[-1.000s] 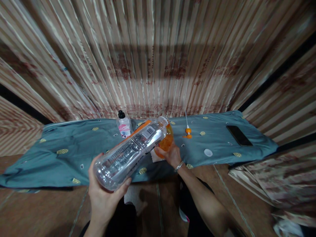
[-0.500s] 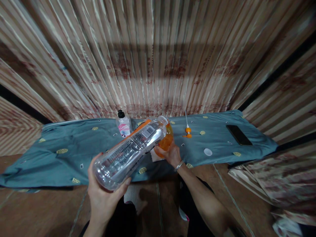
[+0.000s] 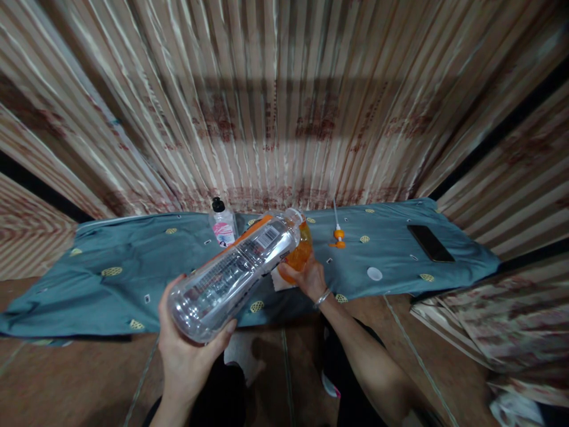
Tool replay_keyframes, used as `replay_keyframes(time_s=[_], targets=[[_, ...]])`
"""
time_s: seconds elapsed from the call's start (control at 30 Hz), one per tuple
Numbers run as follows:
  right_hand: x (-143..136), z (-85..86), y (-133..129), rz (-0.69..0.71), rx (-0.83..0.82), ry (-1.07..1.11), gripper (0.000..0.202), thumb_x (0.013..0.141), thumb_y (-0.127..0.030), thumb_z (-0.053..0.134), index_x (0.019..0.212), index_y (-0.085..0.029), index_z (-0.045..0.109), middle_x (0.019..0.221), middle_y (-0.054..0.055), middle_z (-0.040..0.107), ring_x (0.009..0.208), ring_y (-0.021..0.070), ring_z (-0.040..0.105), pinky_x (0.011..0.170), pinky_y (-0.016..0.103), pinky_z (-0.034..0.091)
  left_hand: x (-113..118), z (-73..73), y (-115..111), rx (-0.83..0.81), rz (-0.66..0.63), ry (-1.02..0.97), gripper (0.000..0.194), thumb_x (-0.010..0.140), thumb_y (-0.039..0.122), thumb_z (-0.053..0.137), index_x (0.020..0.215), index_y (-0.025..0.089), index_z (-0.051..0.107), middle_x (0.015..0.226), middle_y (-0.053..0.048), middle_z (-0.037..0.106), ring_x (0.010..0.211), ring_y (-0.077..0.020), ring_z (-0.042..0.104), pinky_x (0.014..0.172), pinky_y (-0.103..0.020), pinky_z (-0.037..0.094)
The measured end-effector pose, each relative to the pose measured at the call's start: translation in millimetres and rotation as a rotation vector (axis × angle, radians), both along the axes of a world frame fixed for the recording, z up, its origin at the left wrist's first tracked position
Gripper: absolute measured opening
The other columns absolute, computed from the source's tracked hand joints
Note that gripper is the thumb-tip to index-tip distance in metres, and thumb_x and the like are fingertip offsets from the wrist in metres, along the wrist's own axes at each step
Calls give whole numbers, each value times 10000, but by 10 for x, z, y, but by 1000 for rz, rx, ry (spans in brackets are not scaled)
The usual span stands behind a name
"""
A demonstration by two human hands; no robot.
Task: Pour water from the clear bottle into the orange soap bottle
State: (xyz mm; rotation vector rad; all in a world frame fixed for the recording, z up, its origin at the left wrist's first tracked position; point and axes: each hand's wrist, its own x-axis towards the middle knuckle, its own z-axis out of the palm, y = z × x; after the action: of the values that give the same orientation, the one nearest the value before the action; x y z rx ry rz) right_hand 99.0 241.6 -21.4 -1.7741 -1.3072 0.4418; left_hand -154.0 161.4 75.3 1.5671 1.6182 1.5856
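My left hand point(image 3: 186, 354) grips this long, clear plastic bottle point(image 3: 235, 274) by its base, neck angled at the orange-tinted transparent bottle point(image 3: 301, 252) clasped in my right hand point(image 3: 312, 279), over teal patterned cloth point(image 3: 102, 302). Pouring, I'd judge; next calls for steady alignment.

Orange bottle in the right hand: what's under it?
Part of a pale scrap shows beneath the orange bottle, against the teal cloth. The bottle and right hand hide the rest; whether the bottle rests on it, I can't tell.
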Motion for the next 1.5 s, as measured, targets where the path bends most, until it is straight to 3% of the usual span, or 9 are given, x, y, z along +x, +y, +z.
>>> replay_keyframes(time_s=[0.33,0.6,1.13,1.5], targets=[[-13,89,-19,29,-34,45,721,763,-444,875,1378,-180,605,1170,144,836,1115,370,812,987,519,665,-2,-15,0,6,-7,1,995,634,552,939,1482,184,570,1399,-147,638,1209,-327,680,1122,-485,542],[-7,37,-8,9,-13,21,698,748,-451,881,1355,-218,627,1112,97,846,1051,347,828,919,481,686,-5,-14,-3,-9,-3,-6,1001,620,558,940,1473,193,564,1393,-136,636,1235,-332,678,1130,-482,540],[-3,24,-8,8,-20,18,730,749,-449,867,1380,-184,615,1145,140,838,1060,384,822,925,531,687,1,-7,-6,0,-2,4,991,641,534,937,1490,180,569,1428,-157,627,1256,-341,664,1161,-497,514],[5,-42,10,-8,-13,16,766,742,-490,872,1393,-188,604,1127,120,844,1044,366,825,903,495,683,5,-17,-1,12,-5,4,990,639,517,929,1496,181,566,1411,-143,636,1227,-324,667,1138,-475,524]])
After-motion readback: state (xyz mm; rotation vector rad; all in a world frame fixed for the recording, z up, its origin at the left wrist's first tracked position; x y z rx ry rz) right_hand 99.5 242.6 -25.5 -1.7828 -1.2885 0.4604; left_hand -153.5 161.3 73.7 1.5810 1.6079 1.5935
